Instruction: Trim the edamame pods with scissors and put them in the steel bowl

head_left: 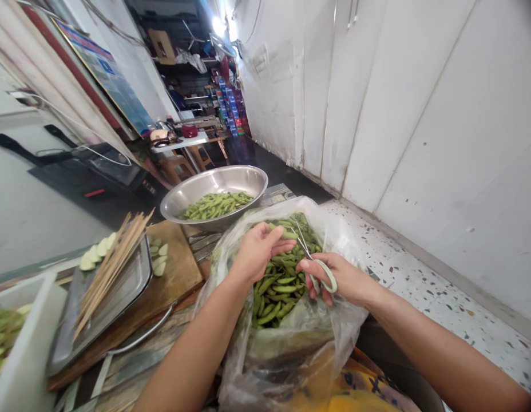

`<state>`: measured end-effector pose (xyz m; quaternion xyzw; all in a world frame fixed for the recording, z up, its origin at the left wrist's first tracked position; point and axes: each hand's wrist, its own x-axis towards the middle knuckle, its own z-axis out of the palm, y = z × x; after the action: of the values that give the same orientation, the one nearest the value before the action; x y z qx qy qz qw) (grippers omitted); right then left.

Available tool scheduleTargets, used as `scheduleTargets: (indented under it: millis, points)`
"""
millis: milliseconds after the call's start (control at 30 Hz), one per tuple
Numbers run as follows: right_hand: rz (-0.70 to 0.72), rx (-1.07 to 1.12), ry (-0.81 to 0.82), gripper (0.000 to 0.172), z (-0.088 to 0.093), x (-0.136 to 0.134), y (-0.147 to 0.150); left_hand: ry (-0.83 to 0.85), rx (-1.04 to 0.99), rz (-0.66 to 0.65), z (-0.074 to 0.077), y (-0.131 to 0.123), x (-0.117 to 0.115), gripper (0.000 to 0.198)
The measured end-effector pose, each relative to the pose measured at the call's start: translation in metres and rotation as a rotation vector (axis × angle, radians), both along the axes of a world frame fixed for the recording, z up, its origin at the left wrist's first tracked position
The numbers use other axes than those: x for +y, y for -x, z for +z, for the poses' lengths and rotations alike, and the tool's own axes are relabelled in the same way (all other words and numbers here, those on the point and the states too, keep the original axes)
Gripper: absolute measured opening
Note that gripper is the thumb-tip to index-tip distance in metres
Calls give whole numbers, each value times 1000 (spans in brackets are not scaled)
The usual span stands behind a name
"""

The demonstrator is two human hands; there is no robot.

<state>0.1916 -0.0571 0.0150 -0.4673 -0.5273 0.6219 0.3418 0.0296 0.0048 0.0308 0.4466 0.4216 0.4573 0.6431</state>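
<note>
My left hand [262,247] pinches a green edamame pod [286,233] between thumb and fingers. Held in my right hand [328,277] is a pair of scissors [328,273] with pale green handles; the fingers are through the loops and the blades are parted near the pod's end. Both hands hover over a clear plastic bag [257,346], wide at the mouth and filled with edamame pods [274,297]. Beyond the bag, a stainless steel bowl [173,209] holds more pods [218,205].
Left of the bag lies a wooden cutting board [175,252] with a metal tray [139,274] on it. Bamboo skewers [109,269] and pale green slices [98,250] rest on the tray. A white foam box [38,320] stands at the lower left. A white wall [398,114] runs along the right.
</note>
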Motion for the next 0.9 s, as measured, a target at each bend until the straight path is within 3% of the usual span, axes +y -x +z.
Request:
scheduleTargets:
  millis: [267,533,667,733,800,900]
  points:
    - [-12,56,-2,52,-4,1,0,1,13,-78,-2,0,-1,19]
    - [-83,24,58,48,-6,2,0,41,76,-34,3,2,0,13]
    - [-56,75,35,50,-6,2,-2,-30,60,48,3,12,11,3]
    - [-49,92,20,51,-6,2,-4,-118,216,120,2,18,16,14]
    - [-58,95,26,52,-6,2,-4,-265,561,134,-1,23,19,24]
    - [-67,97,33,53,-5,1,-4,-552,1067,-109,-8,26,18,30]
